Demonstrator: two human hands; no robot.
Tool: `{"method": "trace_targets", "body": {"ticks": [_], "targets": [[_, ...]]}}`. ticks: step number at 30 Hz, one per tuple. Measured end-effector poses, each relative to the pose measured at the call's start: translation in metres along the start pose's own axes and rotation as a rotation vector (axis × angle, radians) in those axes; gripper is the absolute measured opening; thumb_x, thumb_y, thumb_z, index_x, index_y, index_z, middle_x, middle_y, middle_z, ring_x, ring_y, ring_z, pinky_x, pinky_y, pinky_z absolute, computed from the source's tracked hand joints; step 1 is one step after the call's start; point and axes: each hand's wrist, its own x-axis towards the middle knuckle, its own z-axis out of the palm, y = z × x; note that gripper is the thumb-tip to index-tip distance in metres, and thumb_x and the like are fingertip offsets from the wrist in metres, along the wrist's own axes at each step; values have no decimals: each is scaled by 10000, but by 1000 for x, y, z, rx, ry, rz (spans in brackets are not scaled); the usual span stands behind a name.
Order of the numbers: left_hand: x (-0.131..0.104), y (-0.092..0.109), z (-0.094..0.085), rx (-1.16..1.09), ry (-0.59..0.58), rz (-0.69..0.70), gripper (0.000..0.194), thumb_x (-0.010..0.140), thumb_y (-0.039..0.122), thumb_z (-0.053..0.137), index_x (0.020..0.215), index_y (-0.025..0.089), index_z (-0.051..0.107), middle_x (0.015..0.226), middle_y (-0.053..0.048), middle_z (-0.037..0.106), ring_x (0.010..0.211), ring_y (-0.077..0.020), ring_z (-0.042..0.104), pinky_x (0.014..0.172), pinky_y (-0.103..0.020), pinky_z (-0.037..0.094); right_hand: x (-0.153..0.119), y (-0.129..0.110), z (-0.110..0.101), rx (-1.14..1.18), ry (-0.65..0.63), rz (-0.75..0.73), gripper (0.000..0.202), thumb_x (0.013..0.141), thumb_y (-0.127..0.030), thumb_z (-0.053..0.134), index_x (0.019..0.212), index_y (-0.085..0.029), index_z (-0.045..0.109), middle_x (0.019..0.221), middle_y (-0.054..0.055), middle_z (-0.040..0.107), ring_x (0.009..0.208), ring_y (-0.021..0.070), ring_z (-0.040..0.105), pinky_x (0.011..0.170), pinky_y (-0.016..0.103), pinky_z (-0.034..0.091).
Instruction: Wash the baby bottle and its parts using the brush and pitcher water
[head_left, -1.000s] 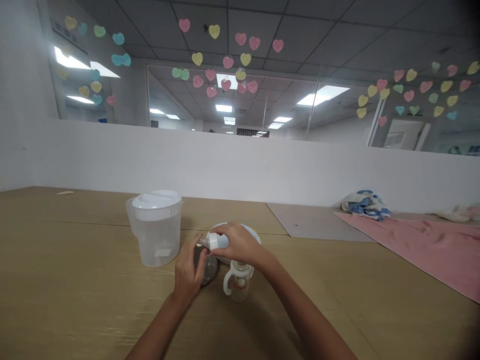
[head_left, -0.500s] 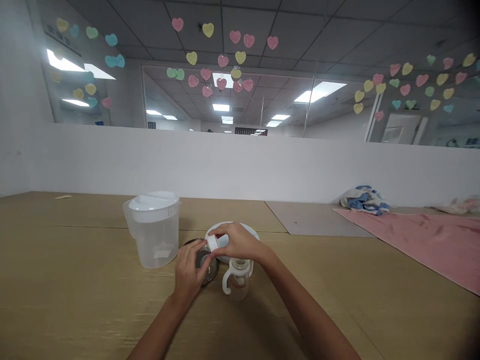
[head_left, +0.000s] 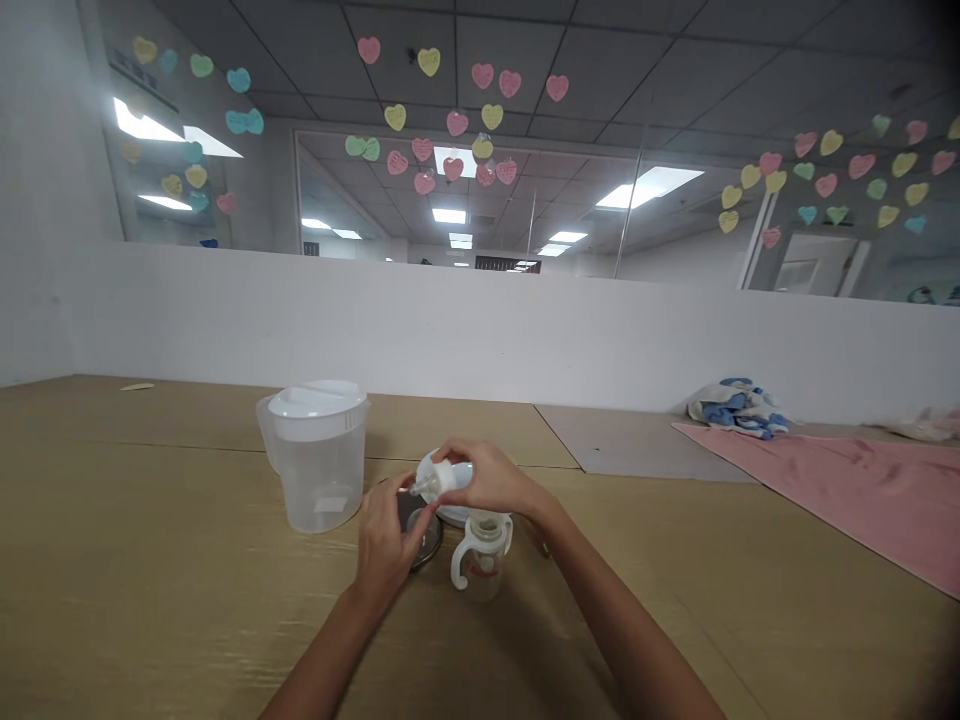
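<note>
My right hand grips a white bottle cap between thumb and fingers, tilted on its side. A clear nipple points left out of the cap, toward my left hand. The fingertips of my left hand are at the nipple's tip; whether they pinch it is too small to tell. Below my right hand a clear bottle with white handles stands upright, its mouth uncovered. Behind my hands lie a round dark-rimmed lid and a white plate, both partly hidden.
A clear pitcher with a white lid stands to the left of my hands. At the right lie a pink cloth, a grey mat and a crumpled blue and white cloth. A white wall runs behind the table.
The clear nipple now shows at the cap's left end, where my left fingers covered it before. My right hand has turned slightly with the cap. The whole view has shifted a little.
</note>
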Motion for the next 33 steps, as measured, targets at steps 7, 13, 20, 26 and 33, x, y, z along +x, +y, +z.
{"method": "trace_targets", "body": {"ticks": [7,13,20,26,33], "targets": [[0,13,-7,-121,-271,139,246,845,348,449,1022,201,535,953,-62,639,910,-201,570,883,-399,378,-8,2,-33,-54,110,-32,445,663,-199,634,1100,-224,555,1054,37,547,919,157,522,833,299,416],[-9,29,-1,-113,-342,286,228,774,412,538,687,202,537,701,-13,590,702,-152,546,867,-384,374,-12,1,-40,-98,-256,75,318,661,-408,674,896,-195,649,841,10,555,732,129,504,648,240,408],[-12,26,4,-100,-342,342,122,806,283,513,734,193,554,687,-7,565,671,-135,519,860,-380,372,-13,6,-39,-224,-460,170,334,579,-245,716,903,-198,648,800,-4,571,744,132,512,593,204,377],[-9,27,3,-97,-363,363,140,826,277,479,742,187,547,683,-14,553,670,-138,499,825,-368,375,-14,11,-38,-246,-440,196,264,616,-190,625,877,-195,664,847,9,622,743,134,545,580,202,383],[-9,28,2,-112,-371,351,139,816,261,483,717,182,541,670,-20,547,674,-149,495,770,-354,385,-9,0,-23,-447,-299,402,342,621,-468,646,512,-157,556,511,8,531,469,107,442,437,233,282]]}}
